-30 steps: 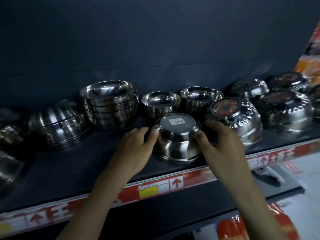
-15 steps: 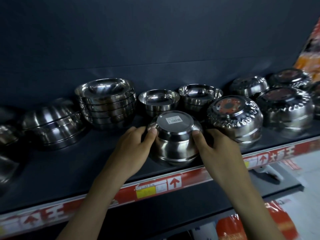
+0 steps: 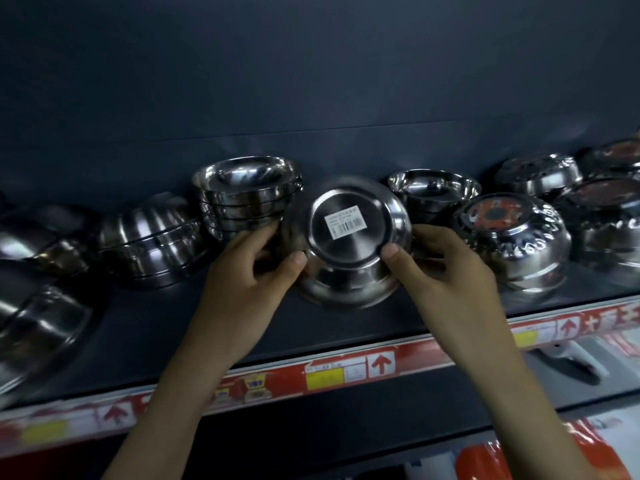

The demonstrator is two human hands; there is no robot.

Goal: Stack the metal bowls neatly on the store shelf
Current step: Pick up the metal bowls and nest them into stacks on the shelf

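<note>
Dark shelf (image 3: pixel 242 341), crowded w/ steel. We hold bowl (image 3: pixel 349 240) tipped, base toward us, pinched btwn left hand (image 3: pixel 249 282) & right hand (image 3: pixel 453 271). Risk: slick rim slips, clips stack (image 3: pixel 247 195) just beside.

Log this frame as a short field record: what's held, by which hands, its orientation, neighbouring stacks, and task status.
held item: metal bowl, barcode sticker on its base
hands: left hand and right hand, one on each side of the bowl
orientation: tilted, base facing the camera
left neighbour: upright stack, rims up
right neighbour: patterned bowl, upside down
behind right: small upright bowls
surface: dark shelf with red price strip
status: bowl in hand, not yet placed on a stack
</note>
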